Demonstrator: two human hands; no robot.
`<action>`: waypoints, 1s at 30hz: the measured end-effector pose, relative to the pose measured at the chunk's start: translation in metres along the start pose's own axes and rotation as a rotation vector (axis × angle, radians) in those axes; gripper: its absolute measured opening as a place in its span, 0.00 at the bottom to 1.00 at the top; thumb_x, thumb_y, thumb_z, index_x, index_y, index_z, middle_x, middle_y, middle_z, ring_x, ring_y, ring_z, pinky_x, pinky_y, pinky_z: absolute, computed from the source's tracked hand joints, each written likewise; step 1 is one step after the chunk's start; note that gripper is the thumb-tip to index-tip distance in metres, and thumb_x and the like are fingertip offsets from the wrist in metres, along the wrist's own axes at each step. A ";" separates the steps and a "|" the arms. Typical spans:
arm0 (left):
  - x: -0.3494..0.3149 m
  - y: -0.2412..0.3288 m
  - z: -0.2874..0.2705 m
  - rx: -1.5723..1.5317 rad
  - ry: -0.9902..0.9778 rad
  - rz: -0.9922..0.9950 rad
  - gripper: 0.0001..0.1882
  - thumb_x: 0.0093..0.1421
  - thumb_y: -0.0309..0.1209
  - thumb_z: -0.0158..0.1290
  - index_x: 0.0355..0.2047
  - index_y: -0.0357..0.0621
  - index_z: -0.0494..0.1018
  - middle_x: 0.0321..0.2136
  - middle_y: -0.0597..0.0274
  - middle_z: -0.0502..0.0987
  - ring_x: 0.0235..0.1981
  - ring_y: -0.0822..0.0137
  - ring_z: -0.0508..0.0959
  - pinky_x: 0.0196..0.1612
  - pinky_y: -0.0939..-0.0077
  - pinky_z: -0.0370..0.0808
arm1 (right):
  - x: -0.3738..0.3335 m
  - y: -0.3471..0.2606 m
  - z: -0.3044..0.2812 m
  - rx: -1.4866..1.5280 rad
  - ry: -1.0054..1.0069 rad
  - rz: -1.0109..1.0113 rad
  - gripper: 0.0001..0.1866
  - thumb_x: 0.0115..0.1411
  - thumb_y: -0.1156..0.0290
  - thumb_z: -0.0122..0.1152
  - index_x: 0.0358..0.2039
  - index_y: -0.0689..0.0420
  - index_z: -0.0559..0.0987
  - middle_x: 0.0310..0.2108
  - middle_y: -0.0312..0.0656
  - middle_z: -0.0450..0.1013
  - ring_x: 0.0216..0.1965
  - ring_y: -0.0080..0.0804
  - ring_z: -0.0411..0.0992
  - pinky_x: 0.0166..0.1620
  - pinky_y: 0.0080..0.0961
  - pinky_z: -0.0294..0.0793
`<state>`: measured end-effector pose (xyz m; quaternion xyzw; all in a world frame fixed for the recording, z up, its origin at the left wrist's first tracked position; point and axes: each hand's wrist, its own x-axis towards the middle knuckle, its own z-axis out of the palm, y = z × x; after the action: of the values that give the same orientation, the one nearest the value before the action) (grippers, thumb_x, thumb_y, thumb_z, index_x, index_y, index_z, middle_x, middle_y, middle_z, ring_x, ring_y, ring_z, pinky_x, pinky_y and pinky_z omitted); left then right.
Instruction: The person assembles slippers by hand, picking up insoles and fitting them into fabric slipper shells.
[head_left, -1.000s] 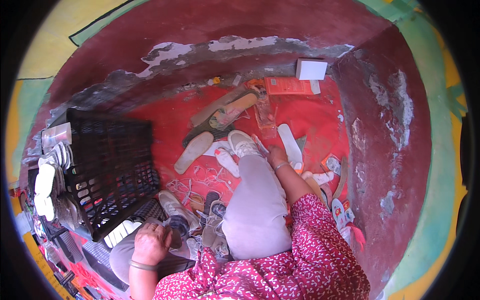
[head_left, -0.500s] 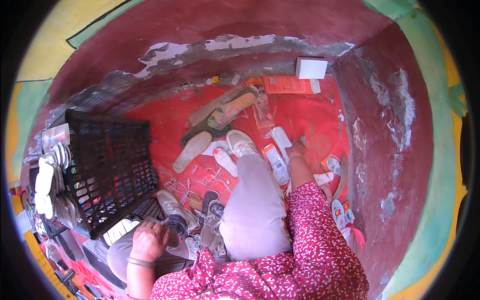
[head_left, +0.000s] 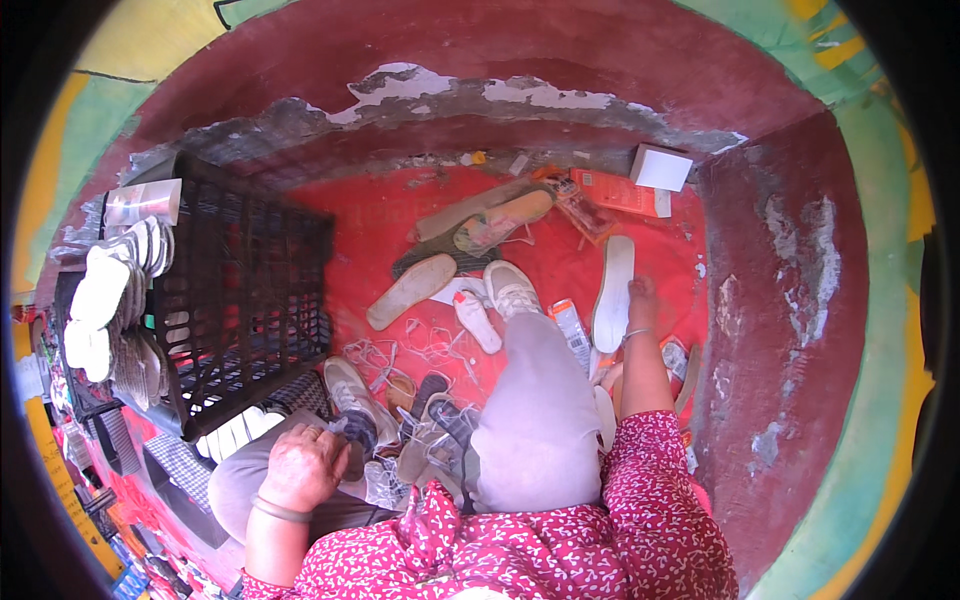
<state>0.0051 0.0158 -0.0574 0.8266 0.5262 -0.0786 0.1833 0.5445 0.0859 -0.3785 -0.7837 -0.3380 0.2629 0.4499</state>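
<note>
A long white insole (head_left: 613, 293) is up at an angle beside my right hand (head_left: 642, 299). The hand is closed at its right edge, and the fingertips are partly hidden. My left hand (head_left: 305, 466) rests on my bent left knee, its fingers loosely bent over the grey trousers and nothing visible in them. An orange and white packet (head_left: 571, 330) lies between my right leg and the insole. Left of my right shoe (head_left: 511, 288) are a small white insole (head_left: 477, 321) and a larger beige insole (head_left: 411, 291).
A black plastic crate (head_left: 250, 290) stands on its side at the left, with stacked white insoles (head_left: 98, 300) beside it. Loose laces (head_left: 430, 345) and several shoes (head_left: 430, 440) lie between my legs. A white box (head_left: 661, 168) sits at the far right, by the maroon wall (head_left: 770, 300).
The white insole has come up off the red floor cover and turned more upright at my right hand. My view has shifted, moving the whole scene rightward. The left hand stays on the knee.
</note>
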 end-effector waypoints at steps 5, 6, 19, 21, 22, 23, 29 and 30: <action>-0.007 -0.001 -0.004 -0.038 0.060 0.006 0.09 0.49 0.34 0.56 0.20 0.43 0.72 0.20 0.57 0.73 0.25 0.56 0.73 0.29 0.63 0.71 | 0.019 -0.012 -0.028 0.807 -0.259 0.555 0.10 0.61 0.67 0.47 0.39 0.55 0.73 0.24 0.40 0.69 0.17 0.29 0.65 0.21 0.28 0.65; -0.008 -0.001 -0.005 -0.041 0.052 -0.003 0.09 0.49 0.34 0.56 0.20 0.43 0.72 0.20 0.57 0.73 0.25 0.56 0.73 0.30 0.63 0.71 | 0.015 -0.019 -0.029 0.955 -0.336 0.654 0.10 0.61 0.67 0.47 0.39 0.55 0.73 0.23 0.40 0.69 0.17 0.29 0.64 0.21 0.27 0.65; -0.006 -0.003 -0.010 -0.036 0.054 0.005 0.09 0.48 0.34 0.57 0.19 0.44 0.71 0.19 0.58 0.72 0.25 0.58 0.73 0.29 0.66 0.70 | -0.008 -0.092 0.028 1.013 -0.767 0.468 0.08 0.61 0.68 0.49 0.38 0.55 0.73 0.18 0.36 0.66 0.12 0.25 0.61 0.19 0.22 0.63; -0.005 -0.001 -0.010 -0.015 0.067 0.024 0.09 0.48 0.35 0.57 0.19 0.44 0.71 0.19 0.58 0.72 0.24 0.58 0.73 0.28 0.66 0.70 | 0.003 -0.104 0.043 0.564 -0.812 0.506 0.15 0.62 0.66 0.45 0.46 0.58 0.73 0.18 0.39 0.69 0.19 0.30 0.67 0.23 0.29 0.67; -0.005 -0.001 -0.011 -0.041 0.067 0.025 0.09 0.48 0.34 0.57 0.20 0.43 0.71 0.20 0.57 0.72 0.24 0.58 0.73 0.28 0.66 0.70 | 0.002 -0.121 0.058 0.307 -0.894 0.372 0.16 0.62 0.67 0.46 0.48 0.58 0.72 0.21 0.40 0.71 0.23 0.31 0.69 0.27 0.29 0.69; -0.005 0.000 -0.014 -0.061 0.067 0.026 0.09 0.47 0.34 0.57 0.20 0.42 0.71 0.20 0.57 0.72 0.24 0.57 0.73 0.29 0.66 0.70 | -0.004 -0.144 0.078 0.057 -0.964 0.230 0.17 0.61 0.68 0.47 0.50 0.58 0.71 0.23 0.42 0.73 0.27 0.33 0.72 0.31 0.29 0.70; -0.001 -0.001 -0.024 -0.093 0.064 0.039 0.09 0.47 0.33 0.58 0.19 0.42 0.71 0.19 0.57 0.72 0.23 0.58 0.73 0.27 0.65 0.70 | 0.001 -0.190 0.189 -1.292 -1.183 -0.610 0.32 0.56 0.66 0.55 0.61 0.51 0.59 0.48 0.50 0.70 0.48 0.43 0.71 0.48 0.35 0.71; 0.000 -0.003 -0.025 -0.097 0.057 0.043 0.09 0.47 0.33 0.58 0.19 0.43 0.71 0.19 0.57 0.72 0.23 0.58 0.72 0.27 0.65 0.70 | 0.004 -0.192 0.208 -1.332 -1.177 -0.640 0.35 0.54 0.65 0.57 0.62 0.50 0.57 0.50 0.50 0.69 0.49 0.43 0.70 0.49 0.35 0.71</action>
<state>0.0013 0.0268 -0.0352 0.8298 0.5165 -0.0257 0.2098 0.3420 0.2688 -0.3042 -0.4907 -0.7905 0.2332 -0.2826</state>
